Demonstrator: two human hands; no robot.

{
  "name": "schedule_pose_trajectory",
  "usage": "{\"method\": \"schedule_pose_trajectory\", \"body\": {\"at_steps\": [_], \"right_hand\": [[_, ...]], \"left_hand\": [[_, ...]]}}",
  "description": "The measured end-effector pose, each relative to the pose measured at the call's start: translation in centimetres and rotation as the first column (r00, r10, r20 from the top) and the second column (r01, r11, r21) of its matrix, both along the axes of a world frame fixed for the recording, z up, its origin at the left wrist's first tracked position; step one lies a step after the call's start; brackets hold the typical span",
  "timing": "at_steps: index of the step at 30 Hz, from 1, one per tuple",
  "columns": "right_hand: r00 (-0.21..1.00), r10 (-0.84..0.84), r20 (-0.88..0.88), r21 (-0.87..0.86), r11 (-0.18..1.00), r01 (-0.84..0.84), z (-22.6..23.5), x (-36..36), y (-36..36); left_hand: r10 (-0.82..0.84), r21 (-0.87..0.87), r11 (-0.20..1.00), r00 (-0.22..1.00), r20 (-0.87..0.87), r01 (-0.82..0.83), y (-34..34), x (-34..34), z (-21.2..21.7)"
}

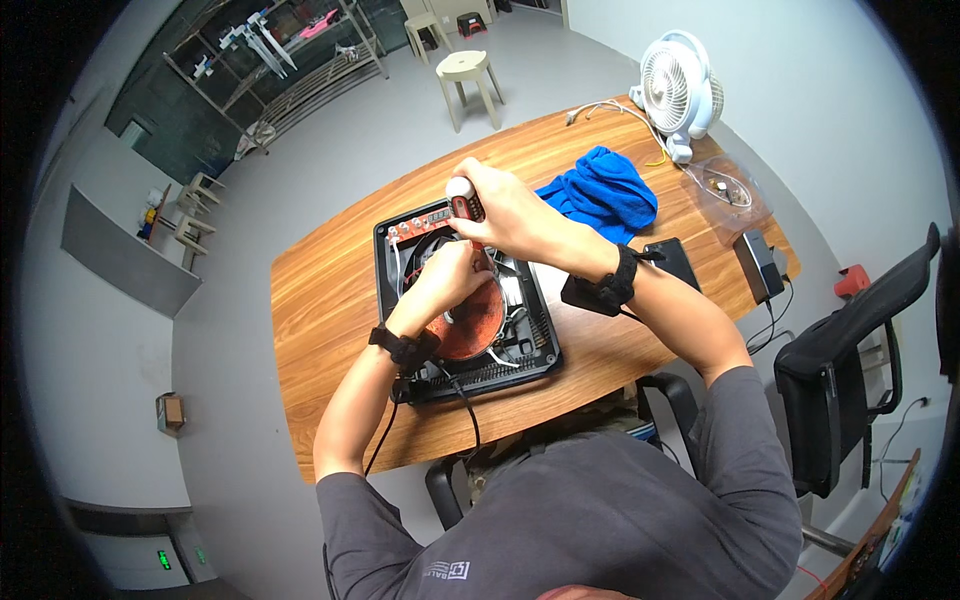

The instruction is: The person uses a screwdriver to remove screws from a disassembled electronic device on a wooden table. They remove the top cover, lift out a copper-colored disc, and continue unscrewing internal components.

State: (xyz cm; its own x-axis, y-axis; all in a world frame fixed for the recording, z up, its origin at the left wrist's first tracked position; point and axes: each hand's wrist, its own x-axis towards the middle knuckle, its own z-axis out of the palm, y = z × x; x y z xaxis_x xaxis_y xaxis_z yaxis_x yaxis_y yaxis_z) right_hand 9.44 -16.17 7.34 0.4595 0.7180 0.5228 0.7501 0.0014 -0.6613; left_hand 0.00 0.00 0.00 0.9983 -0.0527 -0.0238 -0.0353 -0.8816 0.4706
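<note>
An opened induction cooker (548, 352) lies on the table before me, its black lower shell holding a round copper-coloured coil (470, 330) and a red circuit board (408, 226) with a small display along the far edge. My right hand (505, 213) is wrapped round a screwdriver (463, 196) with a white-ended, red and black handle, held upright over the far part of the cooker. Just below it, my left hand (447, 277) has its fingers pinched together at the coil's far rim, by the screwdriver's lower end. What those fingers grip, and the screwdriver's tip, are hidden.
A blue cloth (603, 192) lies beyond my right forearm, near a black flat device (672, 262). A white fan (680, 90), a clear plastic bag (728, 190) and a black box with cables (760, 265) stand along the table's right side. A black chair (830, 390) is at right.
</note>
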Motion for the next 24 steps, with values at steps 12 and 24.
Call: {"method": "schedule_pose_trajectory", "body": {"at_steps": [12, 24], "right_hand": [[0.999, -0.016, 0.029, 0.067, 0.998, 0.014, -0.3, 0.3, -0.4], [0.998, -0.026, 0.055, 0.079, 0.997, 0.021, -0.3, 0.2, -0.6]], "left_hand": [[0.004, 0.130, 0.992, 1.000, 0.030, -0.008, -1.4, 0.5, 1.2], [-0.046, 0.115, 0.993, 0.997, 0.060, 0.039, -0.1, 2.0, -0.8]]}}
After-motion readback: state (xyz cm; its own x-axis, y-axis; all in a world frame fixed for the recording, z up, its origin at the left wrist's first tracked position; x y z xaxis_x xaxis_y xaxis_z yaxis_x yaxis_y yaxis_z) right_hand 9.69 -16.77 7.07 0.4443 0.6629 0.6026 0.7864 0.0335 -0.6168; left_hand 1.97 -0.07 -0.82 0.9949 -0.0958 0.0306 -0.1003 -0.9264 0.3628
